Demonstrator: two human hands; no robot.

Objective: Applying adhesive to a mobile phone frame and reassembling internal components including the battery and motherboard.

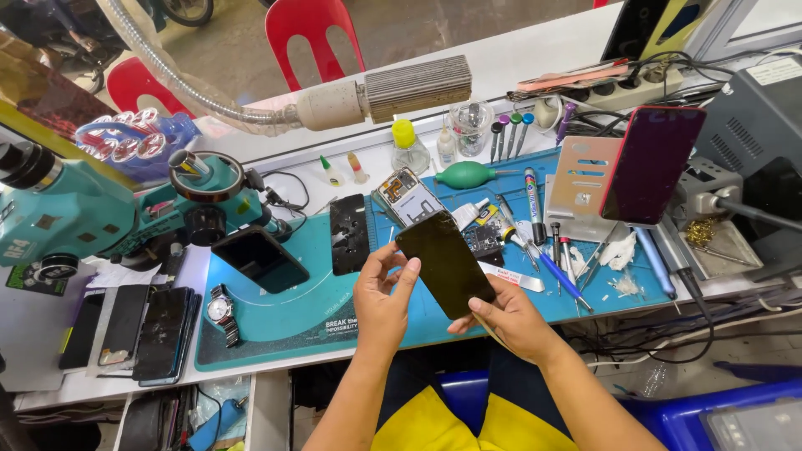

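Above the front edge of the blue work mat (585, 288), both my hands hold a dark phone screen panel (445, 260), tilted, glass side up. My left hand (382, 301) grips its left edge with thumb and fingers. My right hand (510, 317) supports the lower right corner, and a thin pale strip shows beneath that hand. Just beyond the panel lies an opened phone body (407, 195) with its insides showing, and a small circuit board (482, 238) rests beside it.
A teal microscope (125, 209) stands at left over a teal mat holding a black phone (259, 257) and a cracked phone (348, 234). A wristwatch (221, 311), stacked phones (138, 330), screwdrivers, glue bottles, a phone on a stand (652, 163) and a lamp arm (376, 96) surround.
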